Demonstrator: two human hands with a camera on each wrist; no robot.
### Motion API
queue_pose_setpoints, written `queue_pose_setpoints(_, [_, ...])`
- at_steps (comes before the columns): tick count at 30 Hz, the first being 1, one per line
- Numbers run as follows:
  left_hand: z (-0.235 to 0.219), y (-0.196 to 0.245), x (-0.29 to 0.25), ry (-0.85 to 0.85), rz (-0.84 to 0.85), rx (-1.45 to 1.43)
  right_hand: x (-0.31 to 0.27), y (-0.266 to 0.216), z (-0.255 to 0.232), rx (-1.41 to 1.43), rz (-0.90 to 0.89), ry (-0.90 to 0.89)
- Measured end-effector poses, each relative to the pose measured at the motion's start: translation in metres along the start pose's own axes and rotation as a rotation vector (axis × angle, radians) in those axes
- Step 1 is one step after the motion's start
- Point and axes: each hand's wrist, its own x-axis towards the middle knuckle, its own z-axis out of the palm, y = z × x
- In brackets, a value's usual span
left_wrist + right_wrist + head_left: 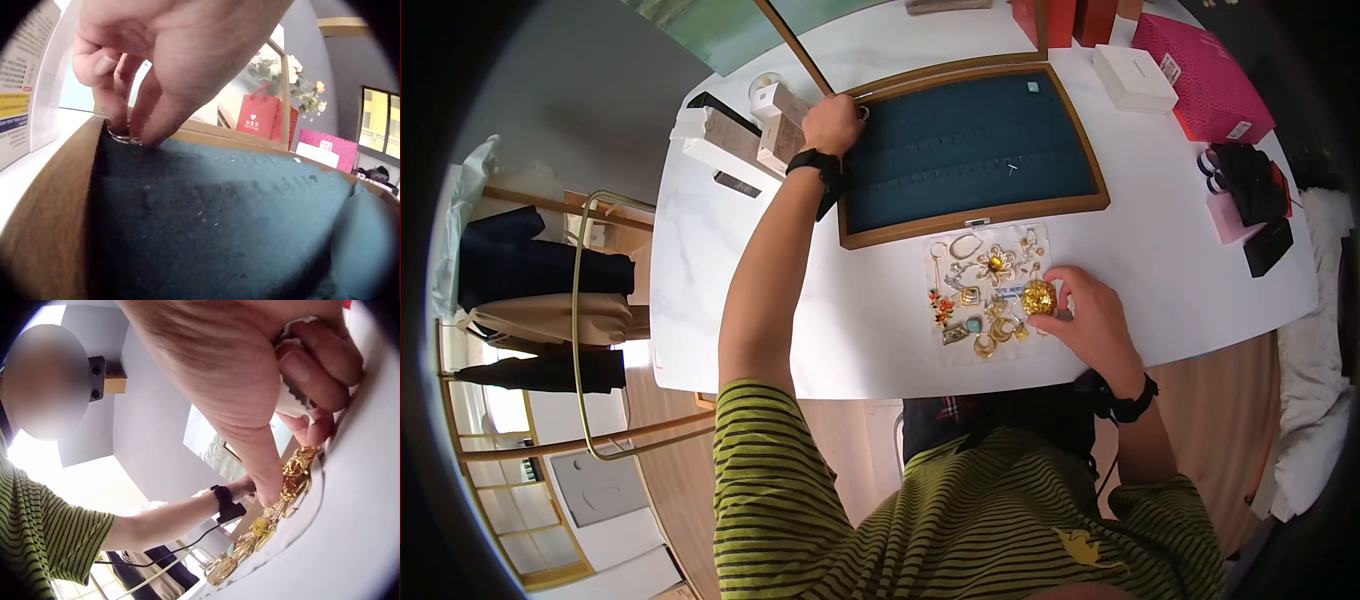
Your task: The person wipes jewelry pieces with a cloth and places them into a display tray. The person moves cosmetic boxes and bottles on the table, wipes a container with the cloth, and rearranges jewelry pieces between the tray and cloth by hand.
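My left hand is at the back left corner of a wooden jewelry case lined with dark teal cloth. Its thumb and fingertips pinch a thin, shiny ring against the lining. Over the right edge of a cluster of jewelry, my right hand grips a round, bright gold ornament between thumb and forefinger. Its other fingers curl around a crumpled white piece, partly hidden. Beside the gold ornament lie a gold flower piece, a red beaded piece and several other trinkets on a clear sheet.
White and cream boxes stand left of the case. A small pale blue piece and a small silver piece lie inside it. At the right are a white box, a pink bag and black items.
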Motion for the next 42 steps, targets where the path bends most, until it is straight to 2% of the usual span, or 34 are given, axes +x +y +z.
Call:
queue_pose_setpoints(5, [0.007,-0.003,0.010,0.001,-0.003,0.016,-0.002,0.003,0.004,0.010,0.003,0.037])
queue_pose_setpoints(7, [0.004,-0.001,0.007,0.055,0.013,0.044,-0.002,0.009,0.007,0.004,-0.078,0.085])
queue_pose_setpoints(10, [-0.013,-0.003,-0.014,0.110,0.144,-0.049,-0.002,0.007,0.008,-0.012,-0.088,0.105])
queue_pose_setpoints(11, [-0.014,-0.001,-0.017,0.137,0.187,-0.106,-0.003,0.005,0.005,-0.010,-0.042,0.068])
queue_pose_setpoints(13, [-0.028,0.012,-0.047,0.208,0.331,-0.224,-0.003,0.009,0.008,-0.008,-0.065,0.068])
queue_pose_setpoints(15, [-0.043,0.043,-0.100,0.188,0.453,-0.309,-0.003,0.009,0.009,-0.030,-0.048,0.060])
queue_pose_setpoints(17, [-0.045,0.068,-0.151,0.094,0.552,-0.458,-0.002,0.009,0.010,-0.044,-0.055,0.061])
queue_pose_setpoints(19, [-0.032,0.078,-0.189,0.025,0.666,-0.461,-0.002,0.009,0.010,-0.046,-0.045,0.052])
queue_pose_setpoints(23, [-0.016,0.088,-0.226,-0.078,0.675,-0.413,-0.003,0.004,0.012,-0.057,-0.038,0.064])
queue_pose_setpoints(26, [-0.011,0.088,-0.228,-0.115,0.696,-0.407,-0.005,0.007,0.016,-0.083,-0.086,0.103])
queue_pose_setpoints(33, [-0.007,0.088,-0.226,-0.081,0.723,-0.361,-0.006,0.001,0.013,-0.064,-0.045,0.099])
queue_pose_setpoints(37, [-0.015,0.088,-0.224,-0.111,0.722,-0.415,-0.007,0.005,0.014,-0.041,-0.105,0.102])
queue_pose_setpoints(38, [-0.018,0.089,-0.222,-0.131,0.673,-0.413,-0.007,0.004,0.013,-0.042,-0.104,0.099])
queue_pose_setpoints(42, [-0.038,0.090,-0.187,-0.008,0.640,-0.459,-0.007,0.003,0.009,0.030,-0.094,0.102])
